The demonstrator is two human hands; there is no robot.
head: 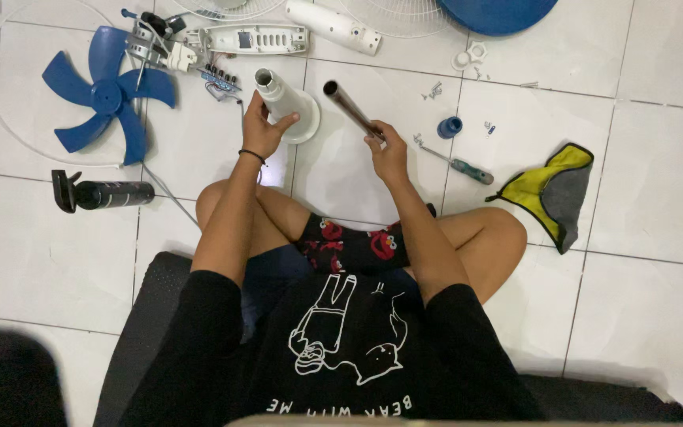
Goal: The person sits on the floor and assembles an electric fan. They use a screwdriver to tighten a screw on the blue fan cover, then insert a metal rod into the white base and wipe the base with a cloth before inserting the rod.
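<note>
Left hand (pixel 261 126) grips white stand collar (pixel 282 101); right hand (pixel 387 154) grips metal pole (pixel 352 110) beside it.

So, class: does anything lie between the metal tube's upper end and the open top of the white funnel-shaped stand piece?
Nothing visible does. Between the metal tube in the right hand and the white stand piece in the left hand shows only bare floor tile.

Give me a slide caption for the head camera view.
Seated on tile, left hand grips a white funnel-shaped collar, right hand a metal tube.
</note>
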